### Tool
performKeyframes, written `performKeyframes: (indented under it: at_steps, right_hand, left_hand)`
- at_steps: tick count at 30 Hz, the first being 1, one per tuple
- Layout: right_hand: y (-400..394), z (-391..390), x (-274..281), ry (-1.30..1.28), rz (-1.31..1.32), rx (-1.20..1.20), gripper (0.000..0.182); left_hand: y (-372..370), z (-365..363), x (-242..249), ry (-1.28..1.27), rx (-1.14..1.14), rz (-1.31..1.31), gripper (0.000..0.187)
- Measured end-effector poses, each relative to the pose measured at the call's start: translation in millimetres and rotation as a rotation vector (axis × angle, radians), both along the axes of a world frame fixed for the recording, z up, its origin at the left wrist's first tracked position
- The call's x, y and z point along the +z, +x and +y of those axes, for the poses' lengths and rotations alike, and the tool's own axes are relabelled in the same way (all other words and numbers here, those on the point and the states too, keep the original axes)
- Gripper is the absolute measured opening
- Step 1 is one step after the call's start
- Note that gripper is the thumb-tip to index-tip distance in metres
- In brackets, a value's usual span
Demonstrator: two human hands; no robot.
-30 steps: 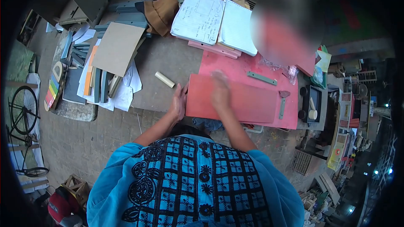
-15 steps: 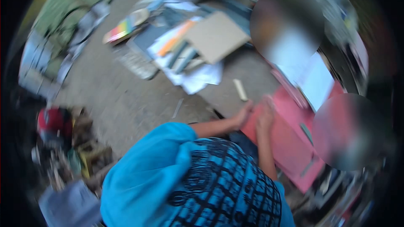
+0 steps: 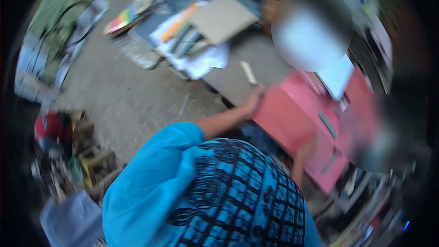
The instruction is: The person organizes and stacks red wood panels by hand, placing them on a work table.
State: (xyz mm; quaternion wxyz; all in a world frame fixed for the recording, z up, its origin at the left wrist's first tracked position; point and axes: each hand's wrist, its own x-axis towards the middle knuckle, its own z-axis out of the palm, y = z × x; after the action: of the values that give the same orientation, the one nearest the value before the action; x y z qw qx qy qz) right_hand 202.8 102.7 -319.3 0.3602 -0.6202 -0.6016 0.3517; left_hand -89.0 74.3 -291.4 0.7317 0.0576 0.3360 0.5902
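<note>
Right of centre in the frame, a red sheet (image 3: 283, 118) is lying over a pink sheet (image 3: 325, 180). The left hand (image 3: 254, 100) is touching its left edge; the blurred right hand (image 3: 306, 149) is resting toward its lower-right end. Whether either is gripping, I cannot tell. A cream rod (image 3: 248, 73) is lying above the left hand.

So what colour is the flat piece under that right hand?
The flat piece is red, slightly pinkish; the head view shows it.
</note>
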Motion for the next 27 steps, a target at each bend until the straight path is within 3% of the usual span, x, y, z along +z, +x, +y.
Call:
performKeyframes:
  at_steps: [1, 2, 3, 4, 5, 8, 12, 15, 17, 18, 19, 22, 24, 27]
  right_hand:
    - [-30, -3, 23, 0.164, -0.49, 0.25, 0.039]
    - [-55, -5, -4, 0.433, -0.447, 0.305, 0.039]
    - [-85, -14, -11, 0.571, -0.621, 0.418, 0.038]
    - [-115, -29, 1, 0.505, -0.301, 0.467, 0.042]
    - [-126, -43, 29, 0.535, -0.267, 0.546, 0.05]
    - [-68, -31, 16, 0.478, -0.247, 0.422, 0.054]
    - [92, -25, 15, 0.359, -0.578, -0.113, 0.047]
    - [87, -25, 7, 0.409, -0.542, -0.266, 0.044]
    - [22, -40, 3, 0.404, -0.404, 0.009, 0.046]
    - [-11, -56, 3, 0.481, -0.596, 0.196, 0.048]
    - [-42, -77, 17, 0.46, -0.403, 0.264, 0.048]
    - [-28, -92, 27, 0.456, -0.364, 0.349, 0.048]
    - [29, -79, 22, 0.478, -0.325, 0.173, 0.047]
    - [113, -72, 18, 0.47, -0.54, -0.078, 0.044]
  left_hand:
    - [2, 2, -14, -0.001, -0.037, -0.03, 0.073]
    - [3, -1, 13, -0.075, -0.039, 0.095, 0.073]
    - [6, 4, -24, -0.014, -0.018, 0.024, 0.069]
    - [9, -1, 14, -0.057, -0.023, 0.166, 0.07]
    - [9, 0, -8, -0.004, -0.01, 0.224, 0.071]
    - [2, 2, -19, -0.017, -0.002, 0.294, 0.071]
    - [0, 2, -20, -0.066, 0.017, 0.368, 0.071]
    - [12, 4, 2, -0.063, 0.024, 0.484, 0.071]
    - [12, 6, -1, -0.055, 0.021, 0.511, 0.071]
    - [11, 7, -2, -0.063, 0.027, 0.508, 0.071]
    - [11, 6, -5, -0.076, 0.037, 0.502, 0.071]
    - [5, 7, -19, -0.055, 0.02, 0.487, 0.071]
    - [5, 9, -18, -0.065, 0.018, 0.493, 0.07]
    - [9, 6, -12, -0.07, 0.033, 0.494, 0.07]
